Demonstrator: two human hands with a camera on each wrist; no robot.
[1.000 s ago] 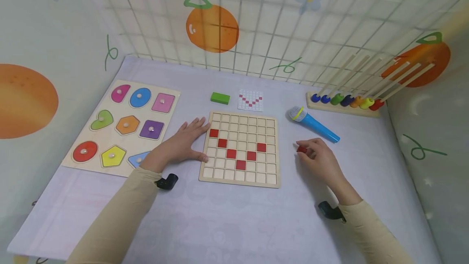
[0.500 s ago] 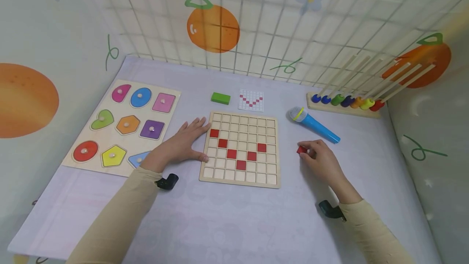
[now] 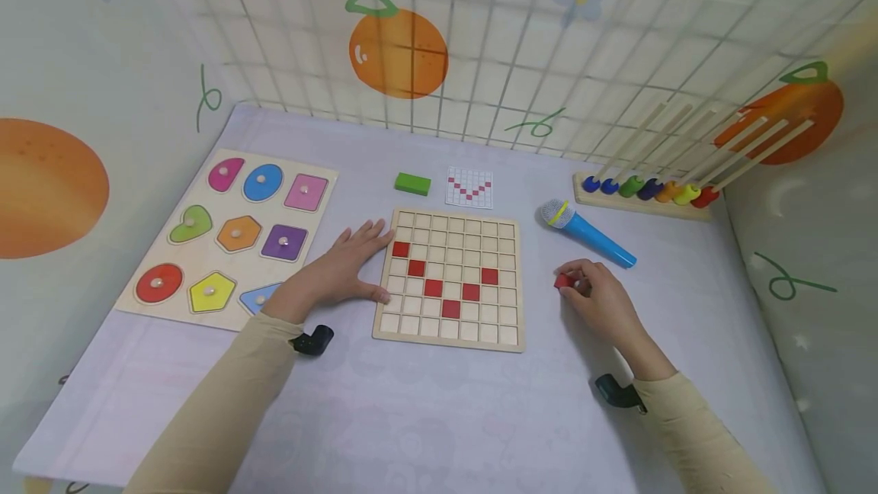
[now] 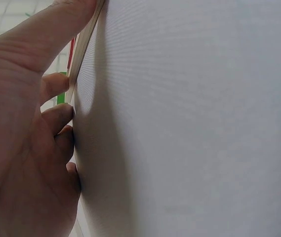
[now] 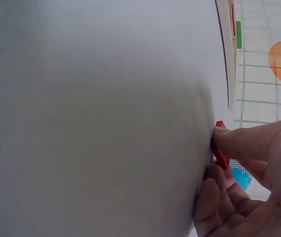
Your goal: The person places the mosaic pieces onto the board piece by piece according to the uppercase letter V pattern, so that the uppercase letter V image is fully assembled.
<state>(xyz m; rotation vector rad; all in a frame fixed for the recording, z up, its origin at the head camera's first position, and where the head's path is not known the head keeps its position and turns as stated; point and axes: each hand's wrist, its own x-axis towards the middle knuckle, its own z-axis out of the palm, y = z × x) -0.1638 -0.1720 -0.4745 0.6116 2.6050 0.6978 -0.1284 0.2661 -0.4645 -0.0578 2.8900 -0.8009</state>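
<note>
My right hand (image 3: 598, 296) pinches a small red square tile (image 3: 564, 281) between thumb and fingers, low over the table to the right of a wooden grid board (image 3: 449, 343). In the right wrist view the tile (image 5: 221, 155) is seen edge-on under the thumb. Several red tiles sit in the board's cells, stepping down from a red tile (image 3: 401, 249) at the left and rising again to another red tile (image 3: 490, 276). My left hand (image 3: 343, 269) is spread at the board's left edge, thumb and fingertips touching it. In the left wrist view, the thumb (image 4: 46, 34) lies along the board's side.
Behind the board lie a green block (image 3: 412, 184) and a small pattern card (image 3: 469, 187) with a red V. A blue toy microphone (image 3: 590, 233) and a peg stand with coloured beads (image 3: 645, 204) are at the right. A knobbed shape puzzle (image 3: 180, 250) lies at the left.
The red tile has turned slightly in my right fingers, and more of its face shows than a second ago. My left hand and the board have stayed in place.
</note>
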